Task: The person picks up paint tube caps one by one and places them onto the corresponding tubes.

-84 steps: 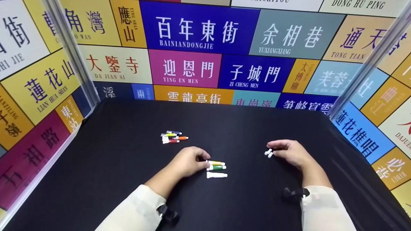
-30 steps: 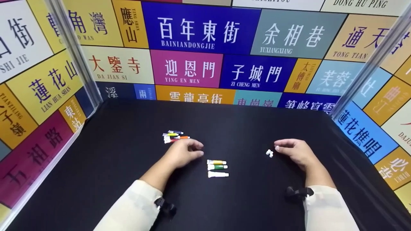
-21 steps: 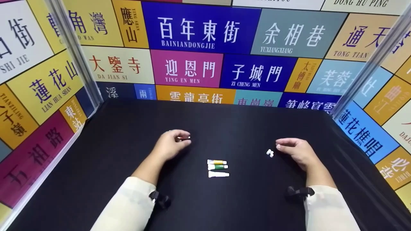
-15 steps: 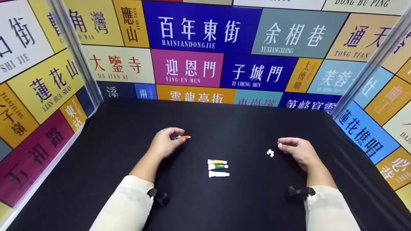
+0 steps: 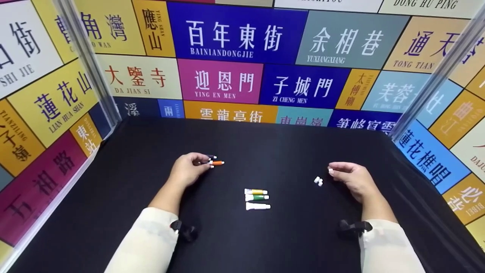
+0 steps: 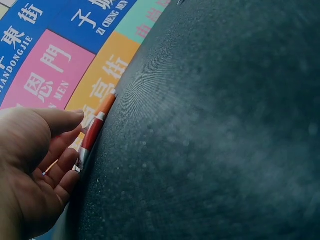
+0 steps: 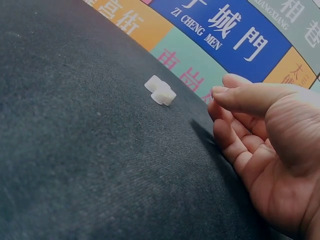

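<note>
Left hand (image 5: 188, 168), shifted to the orange tube (image 5: 218, 163), lies loose like the right hand (image 5: 352, 180), neither visibly gripping; three tubes (image 5: 259, 197) seem lined up, orange remaining.

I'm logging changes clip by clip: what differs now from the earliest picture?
The left hand has left the yellow tube and moved left and forward to the group with the orange tube; whether it holds one is unclear. The right hand has drawn slightly right, away from the white caps. The yellow, green and white tubes stayed in their row.
</note>
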{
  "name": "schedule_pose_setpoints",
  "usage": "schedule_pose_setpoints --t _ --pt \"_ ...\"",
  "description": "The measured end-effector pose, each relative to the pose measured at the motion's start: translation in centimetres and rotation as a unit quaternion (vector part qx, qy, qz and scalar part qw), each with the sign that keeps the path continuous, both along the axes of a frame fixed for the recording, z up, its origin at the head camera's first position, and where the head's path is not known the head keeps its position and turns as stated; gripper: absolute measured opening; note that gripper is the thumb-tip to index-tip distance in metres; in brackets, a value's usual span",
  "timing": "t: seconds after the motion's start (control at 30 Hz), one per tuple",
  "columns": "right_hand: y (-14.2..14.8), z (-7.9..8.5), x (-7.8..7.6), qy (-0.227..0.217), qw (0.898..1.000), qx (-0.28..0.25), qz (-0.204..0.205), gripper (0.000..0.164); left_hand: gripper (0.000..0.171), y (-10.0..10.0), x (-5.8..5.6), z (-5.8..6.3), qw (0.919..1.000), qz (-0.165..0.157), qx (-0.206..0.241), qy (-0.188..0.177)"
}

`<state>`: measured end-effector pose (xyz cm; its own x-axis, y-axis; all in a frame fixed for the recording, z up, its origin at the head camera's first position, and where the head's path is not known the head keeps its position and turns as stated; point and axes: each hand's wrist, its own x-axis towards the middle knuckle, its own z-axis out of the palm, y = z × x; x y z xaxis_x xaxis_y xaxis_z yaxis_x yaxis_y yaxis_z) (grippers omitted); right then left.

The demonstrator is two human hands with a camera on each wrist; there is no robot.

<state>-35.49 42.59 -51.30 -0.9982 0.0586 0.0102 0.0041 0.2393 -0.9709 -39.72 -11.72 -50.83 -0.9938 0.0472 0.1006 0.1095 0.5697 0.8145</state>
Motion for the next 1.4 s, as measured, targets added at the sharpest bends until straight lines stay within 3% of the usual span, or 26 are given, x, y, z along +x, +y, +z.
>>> schedule_pose_setpoints --t 0.37,0.57,1.0,1.4 --pt "-0.2 0.9 0.4 -0.006 0.996 -0.088 -0.006 0.027 0.020 -0.2 0.2 -0.4 0.9996 0.005 0.027 0.007" --pt "-0.5 1.3 0.4 0.005 0.991 -0.136 -0.005 0.019 0.022 -0.4 0.1 -0.6 0.9999 0.014 -0.005 0.005" --pt "-0.9 2.4 0.9 0.051 0.966 -0.254 0.013 0.022 0.025 -0.6 0.1 -0.5 0.9992 0.022 -0.030 -0.013" --pt "-1.3 3.0 1.0 0.070 0.954 -0.291 0.020 0.025 0.024 -1.4 0.1 -0.1 0.9969 0.001 -0.079 -0.003"
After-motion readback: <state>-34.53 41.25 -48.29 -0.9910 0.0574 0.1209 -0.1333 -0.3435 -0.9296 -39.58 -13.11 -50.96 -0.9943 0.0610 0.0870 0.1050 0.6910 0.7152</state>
